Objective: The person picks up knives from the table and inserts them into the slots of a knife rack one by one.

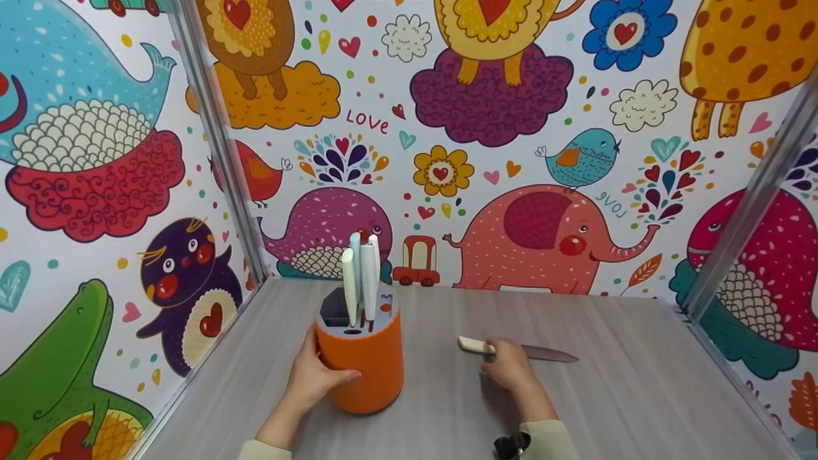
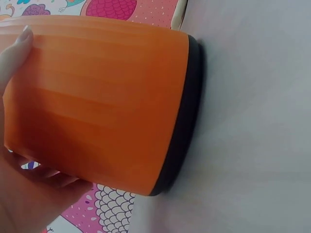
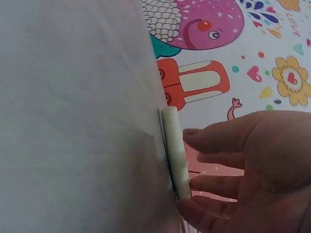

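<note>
My left hand (image 1: 311, 377) grips the side of an orange knife block (image 1: 361, 370), thumb across its front and fingers round its far side. Several pale-handled knives (image 1: 369, 278) stand in the grey slotted top of the block. The block's dark base (image 2: 182, 121) rests on the table in the left wrist view. To its right, a knife (image 1: 548, 353) lies on the table, blade pointing right. My right hand (image 1: 511, 364) is over the knife where handle meets blade. In the right wrist view its loosely bent fingers reach the cream handle (image 3: 176, 150), the thumb a little apart from it.
The grey wood-grain table (image 1: 626, 396) is bounded by printed panels with cartoon animals (image 1: 530, 243) at the back and both sides. Metal corner posts (image 1: 223, 147) stand at the back left and back right.
</note>
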Demonstrator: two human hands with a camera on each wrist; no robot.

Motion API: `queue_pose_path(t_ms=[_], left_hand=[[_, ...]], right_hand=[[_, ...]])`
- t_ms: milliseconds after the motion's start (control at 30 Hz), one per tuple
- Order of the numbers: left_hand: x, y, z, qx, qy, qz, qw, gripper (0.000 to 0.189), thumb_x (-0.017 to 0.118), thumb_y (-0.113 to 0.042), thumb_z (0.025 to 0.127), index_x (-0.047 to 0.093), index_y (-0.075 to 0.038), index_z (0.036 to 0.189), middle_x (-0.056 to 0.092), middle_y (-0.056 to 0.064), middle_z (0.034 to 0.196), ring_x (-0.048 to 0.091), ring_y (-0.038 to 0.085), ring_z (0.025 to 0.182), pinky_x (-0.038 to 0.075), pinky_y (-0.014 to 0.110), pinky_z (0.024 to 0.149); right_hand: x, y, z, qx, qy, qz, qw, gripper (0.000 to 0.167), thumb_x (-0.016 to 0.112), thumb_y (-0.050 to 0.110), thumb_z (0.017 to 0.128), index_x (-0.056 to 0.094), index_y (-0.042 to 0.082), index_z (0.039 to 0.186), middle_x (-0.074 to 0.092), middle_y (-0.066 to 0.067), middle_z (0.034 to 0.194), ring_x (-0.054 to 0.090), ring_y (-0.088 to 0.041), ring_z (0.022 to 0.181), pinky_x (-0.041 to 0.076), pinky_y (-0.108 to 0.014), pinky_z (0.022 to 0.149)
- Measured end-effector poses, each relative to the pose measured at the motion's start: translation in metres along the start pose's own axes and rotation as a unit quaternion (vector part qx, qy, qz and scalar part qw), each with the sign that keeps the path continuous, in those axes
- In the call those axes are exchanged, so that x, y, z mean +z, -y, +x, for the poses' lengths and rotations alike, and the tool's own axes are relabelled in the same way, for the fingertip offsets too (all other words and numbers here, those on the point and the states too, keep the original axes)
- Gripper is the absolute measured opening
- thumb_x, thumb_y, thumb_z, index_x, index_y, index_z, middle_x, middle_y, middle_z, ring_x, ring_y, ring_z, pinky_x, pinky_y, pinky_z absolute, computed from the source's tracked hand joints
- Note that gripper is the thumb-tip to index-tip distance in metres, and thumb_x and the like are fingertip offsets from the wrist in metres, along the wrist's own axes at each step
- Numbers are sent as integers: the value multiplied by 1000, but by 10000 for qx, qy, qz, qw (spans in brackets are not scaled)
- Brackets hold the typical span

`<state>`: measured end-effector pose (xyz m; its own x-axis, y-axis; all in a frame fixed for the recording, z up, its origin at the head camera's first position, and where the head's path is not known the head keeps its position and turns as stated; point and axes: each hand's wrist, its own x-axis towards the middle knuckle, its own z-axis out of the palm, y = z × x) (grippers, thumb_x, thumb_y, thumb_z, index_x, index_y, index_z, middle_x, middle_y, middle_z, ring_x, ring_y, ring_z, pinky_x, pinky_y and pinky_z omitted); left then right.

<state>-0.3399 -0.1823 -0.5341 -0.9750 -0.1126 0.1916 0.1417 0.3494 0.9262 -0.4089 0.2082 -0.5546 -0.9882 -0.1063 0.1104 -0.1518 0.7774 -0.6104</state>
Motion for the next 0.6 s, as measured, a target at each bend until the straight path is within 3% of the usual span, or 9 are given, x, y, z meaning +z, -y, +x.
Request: queue_pose_path(t_ms=[100,300,467,600], left_hand=[[0,0,-1,-111,1,48,9999,129,101,-42,69,23,-12,166,46,16,164,53,36,142,38,60,125],[-1,0,2,-175,71,153,9997,134,100,-48,67,19,-11,168,43,16,167,51,36,144,37,60,125],[-1,-2,3,-200,50,187,9996,132,100,-47,68,21,-11,167,44,17,165,53,36,143,37,60,125],[-2,-4,3,-201,62,185,9996,131,100,-47,68,22,-11,166,46,17,164,54,36,142,39,60,124]], right_hand=[[3,3,-3,-57,-10,-585,9983,51,85,4,83,69,-4,131,73,-25,126,66,-47,120,54,-61,104],[3,6,-5,20,-138,-1191,9928,40,84,0,80,75,4,118,76,-18,112,70,-41,107,58,-57,94],[2,7,-2,54,-328,-1336,9905,29,77,-9,79,77,6,104,76,-14,98,71,-36,95,60,-52,84],[2,5,-2,70,-447,-1302,9905,24,75,-10,82,79,3,101,77,-16,98,72,-38,94,60,-52,84]])
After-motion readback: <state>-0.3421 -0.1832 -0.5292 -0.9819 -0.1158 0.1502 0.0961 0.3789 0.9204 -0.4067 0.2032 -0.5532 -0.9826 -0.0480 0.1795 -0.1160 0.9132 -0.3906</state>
